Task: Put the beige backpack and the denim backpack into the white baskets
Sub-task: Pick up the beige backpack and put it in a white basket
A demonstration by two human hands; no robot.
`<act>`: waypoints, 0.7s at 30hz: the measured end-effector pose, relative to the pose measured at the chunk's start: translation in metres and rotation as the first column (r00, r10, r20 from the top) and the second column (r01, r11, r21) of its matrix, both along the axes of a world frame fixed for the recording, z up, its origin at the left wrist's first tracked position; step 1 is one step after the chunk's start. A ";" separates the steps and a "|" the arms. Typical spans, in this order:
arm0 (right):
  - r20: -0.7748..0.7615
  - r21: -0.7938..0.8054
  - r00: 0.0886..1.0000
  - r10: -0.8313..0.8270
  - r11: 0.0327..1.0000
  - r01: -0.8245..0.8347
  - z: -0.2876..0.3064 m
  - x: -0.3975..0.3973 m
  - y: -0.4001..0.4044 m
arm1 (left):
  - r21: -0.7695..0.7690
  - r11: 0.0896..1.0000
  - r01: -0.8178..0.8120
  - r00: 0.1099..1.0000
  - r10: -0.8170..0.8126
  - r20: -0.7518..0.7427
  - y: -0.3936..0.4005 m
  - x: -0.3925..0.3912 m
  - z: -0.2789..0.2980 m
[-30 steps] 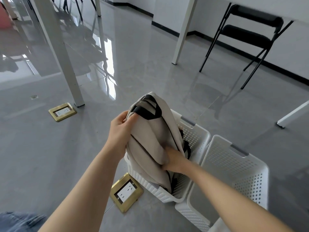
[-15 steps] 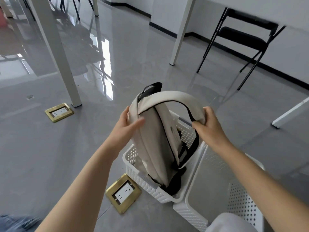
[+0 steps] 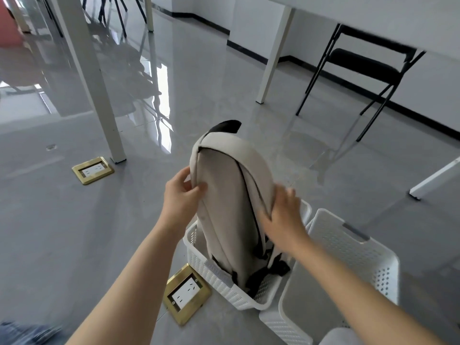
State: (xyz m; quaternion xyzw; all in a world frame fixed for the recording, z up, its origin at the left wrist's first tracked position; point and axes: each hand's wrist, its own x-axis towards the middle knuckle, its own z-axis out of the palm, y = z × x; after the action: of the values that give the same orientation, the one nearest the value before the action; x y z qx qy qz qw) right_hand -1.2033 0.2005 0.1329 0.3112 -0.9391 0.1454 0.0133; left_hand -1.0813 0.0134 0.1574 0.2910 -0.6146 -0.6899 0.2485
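- Gripping the beige backpack (image 3: 224,202) at its upper left edge: left hand (image 3: 180,195), thumb on the near face and fingers (image 3: 183,173) curled behind the side panel, so closed on fabric.
- Right hand (image 3: 283,215) has changed grip: half a second ago it was holding the shoulder strap loop up and out to the right; now it lies flat and open against the bag's right flank, fingers (image 3: 266,221) spread and pressing, not clamped. Slight motion blur, so exact contact is hard to confirm.
- Strap loop is no longer lifted; it seems to have dropped down alongside the bag, with dark strap ends (image 3: 276,267) bunched at the bottom right.
- Backpack stands upright, its base inside the left white basket (image 3: 219,285), most of its body above the rim, black top handle (image 3: 225,125) pointing away.
- Judgement: bag is seated and both hands are steadying or squaring it; first half of the task is nearly closed out.
- Second white basket (image 3: 353,252) touches the first on its right and looks empty.
- Denim backpack is not visible, so that half is open.
- Two brass floor sockets (image 3: 186,293) sit on the grey floor (image 3: 74,232) nearby.
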 end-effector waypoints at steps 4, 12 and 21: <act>0.446 0.439 0.894 -0.035 0.879 -0.185 -0.039 -0.012 0.010 | 0.015 0.996 0.093 0.993 -0.091 -0.078 0.012 -0.006 0.005; 0.180 -0.351 0.965 0.191 0.929 -0.119 0.081 -0.063 -0.022 | -0.209 0.900 0.383 0.919 -0.395 -0.018 0.032 -0.004 0.010; -0.176 0.194 0.977 0.122 0.977 -0.087 0.117 -0.064 -0.019 | -0.168 0.931 0.324 0.928 -0.347 -0.135 0.042 -0.005 0.001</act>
State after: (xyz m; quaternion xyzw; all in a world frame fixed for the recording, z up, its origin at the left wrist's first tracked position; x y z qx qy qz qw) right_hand -1.2673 0.1815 0.2495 0.3724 -0.9254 0.0279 0.0647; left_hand -1.0866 0.0551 0.1588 0.1057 -0.6808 -0.6978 0.1961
